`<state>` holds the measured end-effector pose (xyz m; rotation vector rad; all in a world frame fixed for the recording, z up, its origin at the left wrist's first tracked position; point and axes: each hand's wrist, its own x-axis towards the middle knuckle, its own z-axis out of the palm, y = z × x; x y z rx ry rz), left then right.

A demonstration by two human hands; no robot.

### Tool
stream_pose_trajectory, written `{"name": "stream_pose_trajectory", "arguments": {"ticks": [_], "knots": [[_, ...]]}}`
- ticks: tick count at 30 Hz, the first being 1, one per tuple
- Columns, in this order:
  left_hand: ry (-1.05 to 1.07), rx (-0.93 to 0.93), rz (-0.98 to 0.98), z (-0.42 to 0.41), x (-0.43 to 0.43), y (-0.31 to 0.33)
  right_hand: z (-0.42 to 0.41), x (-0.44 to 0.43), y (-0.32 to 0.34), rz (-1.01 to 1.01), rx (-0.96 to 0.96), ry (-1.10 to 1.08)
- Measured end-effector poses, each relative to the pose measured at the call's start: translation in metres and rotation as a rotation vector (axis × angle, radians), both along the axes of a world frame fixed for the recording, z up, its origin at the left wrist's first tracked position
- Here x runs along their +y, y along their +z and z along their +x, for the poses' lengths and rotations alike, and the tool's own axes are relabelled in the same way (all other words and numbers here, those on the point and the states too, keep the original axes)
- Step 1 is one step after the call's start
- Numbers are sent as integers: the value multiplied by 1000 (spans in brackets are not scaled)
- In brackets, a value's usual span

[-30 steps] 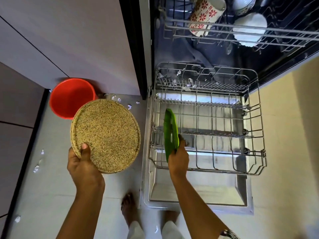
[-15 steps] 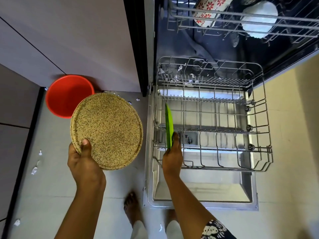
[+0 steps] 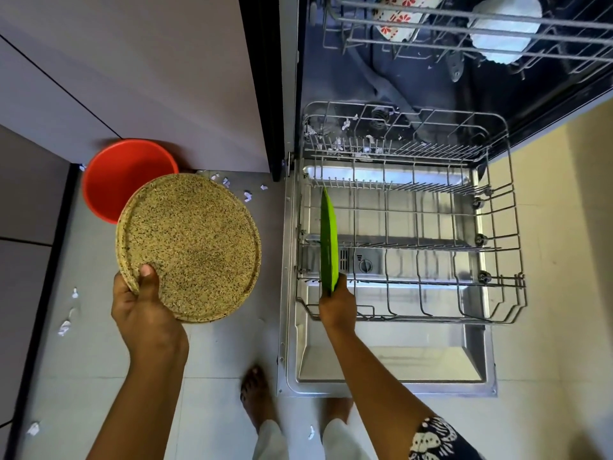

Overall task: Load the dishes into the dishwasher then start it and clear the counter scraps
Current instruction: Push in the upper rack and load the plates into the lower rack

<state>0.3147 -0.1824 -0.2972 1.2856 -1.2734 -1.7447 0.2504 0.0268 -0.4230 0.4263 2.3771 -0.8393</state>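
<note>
The floor is pale grey tile (image 3: 83,366), turning to a warmer cream to the right of the open dishwasher. Small white paper scraps (image 3: 64,327) lie scattered along the floor's left edge and near the base of the flat mauve-grey cabinet front (image 3: 149,78). A round red plastic tub (image 3: 122,174) stands on the floor against that cabinet.

The stainless dishwasher door (image 3: 391,363) lies folded down, and the grey wire lower rack (image 3: 431,281) is pulled out over it. More white bits cling among the tines at the rack's back (image 3: 345,124). The upper wire rack (image 3: 464,24) holds a white mug with red flowers (image 3: 398,18) and a white bowl (image 3: 504,38).

The person's right hand (image 3: 336,303) pinches the near edge of a thin green plate (image 3: 329,240), which stands on edge in the left part of the lower rack, running front to back; I cannot tell whether it is seated between tines. The left hand (image 3: 146,313) grips a round tan speckled plate (image 3: 195,247) by its near rim, thumb on top and fingers curled beneath. It is held tilted above the floor, left of the dishwasher, overlapping the red tub from this angle.

A bare foot (image 3: 257,396) stands at the door's front corner, and a dark patterned sleeve (image 3: 434,439) shows on the right arm.
</note>
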Motion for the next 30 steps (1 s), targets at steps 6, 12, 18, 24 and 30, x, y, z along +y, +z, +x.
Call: {"name": "stream_pose_trajectory", "arguments": {"ticks": [6, 12, 18, 24, 30], "knots": [[-33, 27, 6, 2, 2, -5, -10, 15, 15, -35, 104, -166], [-36, 33, 16, 4, 7, -5, -11, 41, 41, 99, 245, -106], [-43, 31, 25, 2, 14, -3, -7, 37, 38, 180, 209, 43], [-61, 33, 15, 2, 13, -5, -3, 1, 23, 244, 219, 275], [-59, 18, 13, 8, 6, -12, -15, -26, -4, 343, -165, 409]]}}
